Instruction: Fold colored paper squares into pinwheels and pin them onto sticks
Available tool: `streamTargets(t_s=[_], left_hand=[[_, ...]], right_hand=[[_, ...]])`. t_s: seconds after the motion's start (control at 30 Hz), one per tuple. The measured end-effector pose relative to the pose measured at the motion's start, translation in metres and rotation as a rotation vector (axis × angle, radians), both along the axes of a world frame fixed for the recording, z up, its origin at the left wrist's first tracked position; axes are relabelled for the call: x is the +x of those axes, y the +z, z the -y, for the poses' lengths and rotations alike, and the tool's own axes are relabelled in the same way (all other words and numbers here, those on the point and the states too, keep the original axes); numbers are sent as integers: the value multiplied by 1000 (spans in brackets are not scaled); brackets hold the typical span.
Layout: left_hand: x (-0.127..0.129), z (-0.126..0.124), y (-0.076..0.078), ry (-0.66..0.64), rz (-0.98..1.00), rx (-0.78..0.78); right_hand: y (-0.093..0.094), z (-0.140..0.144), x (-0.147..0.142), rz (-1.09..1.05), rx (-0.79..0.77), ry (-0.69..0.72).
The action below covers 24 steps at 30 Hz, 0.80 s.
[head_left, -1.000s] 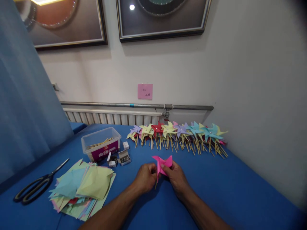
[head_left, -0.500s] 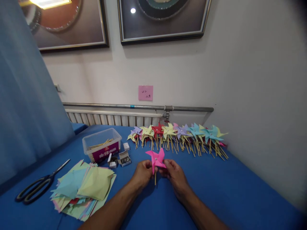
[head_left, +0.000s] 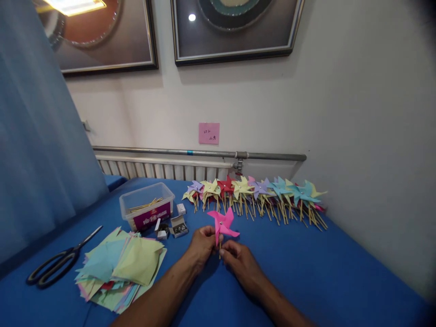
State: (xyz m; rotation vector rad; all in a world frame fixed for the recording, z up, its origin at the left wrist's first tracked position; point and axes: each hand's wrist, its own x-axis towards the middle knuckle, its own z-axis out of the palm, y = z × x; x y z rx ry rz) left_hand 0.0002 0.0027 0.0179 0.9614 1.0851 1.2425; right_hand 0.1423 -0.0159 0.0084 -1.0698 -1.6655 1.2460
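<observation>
A bright pink paper pinwheel (head_left: pixel 225 225) with a silver pin at its centre stands upright on a thin wooden stick, in the middle of the view. My left hand (head_left: pixel 203 245) is closed on it from the left, just behind the lower left blade, with some fingers hidden there. My right hand (head_left: pixel 240 261) pinches the lower part of the stick below the blades. To the left lie small open boxes of pins (head_left: pixel 179 226) and a stack of coloured paper squares (head_left: pixel 136 261).
Black-handled scissors (head_left: pixel 63 261) lie at the far left. A clear plastic tub (head_left: pixel 150 211) holds wooden sticks. Along the back, many finished-looking pinwheels (head_left: pixel 260 187) lie in a row by the wall and radiator (head_left: pixel 160 170). A blue curtain (head_left: pixel 44 113) hangs at left.
My right hand has moved down from the pinwheel's right blade to its stick. The left hand keeps its place. The view has shifted slightly.
</observation>
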Motion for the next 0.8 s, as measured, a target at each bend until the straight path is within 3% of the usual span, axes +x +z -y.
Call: streamTargets(t_s=[0.4, 0.57, 0.67, 0.8], left_hand=[[3, 0, -2, -7, 18, 6], [-7, -4, -2, 122, 57, -31], [-9, -2, 2, 144, 72, 49], [-3, 0, 2, 125, -97, 135]], right_hand=[[-2, -1, -5, -47, -98, -116], [-3, -3, -3, -22, -114, -135], [-4, -4, -2, -16, -111, -158], [-4, -5, -2, -36, -113, -162]])
